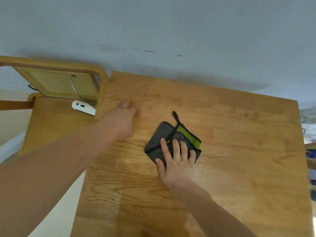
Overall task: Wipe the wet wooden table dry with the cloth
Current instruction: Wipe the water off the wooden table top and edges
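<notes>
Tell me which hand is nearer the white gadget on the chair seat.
Left. The left hand is on the table just right of the white gadget; the right hand presses the cloth, farther right.

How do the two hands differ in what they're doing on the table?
The right hand presses flat on the grey-green cloth; the left hand rests on bare table. The left hand reaches farther, near the left edge; the right hand is central. Both are palm-down.

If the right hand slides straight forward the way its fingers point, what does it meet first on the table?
Nothing, it seems: beyond the grey and green folded cloth under the right hand, only bare wooden table shows up to its far edge.
</notes>
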### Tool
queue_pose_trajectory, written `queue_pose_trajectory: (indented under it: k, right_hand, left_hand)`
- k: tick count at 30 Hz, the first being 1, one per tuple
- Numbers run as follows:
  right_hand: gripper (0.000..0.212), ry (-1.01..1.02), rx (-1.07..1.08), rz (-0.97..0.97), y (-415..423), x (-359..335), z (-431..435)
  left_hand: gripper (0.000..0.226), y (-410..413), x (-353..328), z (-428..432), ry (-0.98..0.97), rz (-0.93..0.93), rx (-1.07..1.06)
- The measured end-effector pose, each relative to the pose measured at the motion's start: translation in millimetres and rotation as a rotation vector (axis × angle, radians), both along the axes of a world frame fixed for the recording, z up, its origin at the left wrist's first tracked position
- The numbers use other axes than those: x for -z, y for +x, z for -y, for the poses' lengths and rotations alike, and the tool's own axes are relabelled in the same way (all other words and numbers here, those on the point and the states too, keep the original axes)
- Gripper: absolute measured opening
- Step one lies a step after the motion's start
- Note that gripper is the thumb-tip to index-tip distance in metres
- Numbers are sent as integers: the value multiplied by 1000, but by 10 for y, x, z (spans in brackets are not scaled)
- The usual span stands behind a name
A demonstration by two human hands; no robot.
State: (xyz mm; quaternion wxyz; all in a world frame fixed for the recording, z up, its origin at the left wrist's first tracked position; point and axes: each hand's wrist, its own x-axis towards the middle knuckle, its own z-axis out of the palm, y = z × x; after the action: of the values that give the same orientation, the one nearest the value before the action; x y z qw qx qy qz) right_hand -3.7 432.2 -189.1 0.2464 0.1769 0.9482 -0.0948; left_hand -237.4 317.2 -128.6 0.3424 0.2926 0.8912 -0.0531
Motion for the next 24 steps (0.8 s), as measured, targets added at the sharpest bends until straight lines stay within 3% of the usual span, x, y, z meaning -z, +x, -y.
queue_pose_trajectory:
  k: [4, 11, 17, 24]
  right_hand:
    - [67, 61, -90, 28, -430, -55, -551]
    - [70, 200, 133, -1, -1403, 15, -1278]
    - [69, 133, 398, -22, -1865, 59, -892]
    - [67, 59, -49, -70, -1409, 35, 75]
  left_hand:
    - [116, -187, 89, 171, -97, -100, 35]
    - [122, -278, 234, 385, 15, -20, -42]
    - [123, -289, 260, 368, 19, -25, -53]
    - [123, -316, 330, 455, 116, -52, -59]
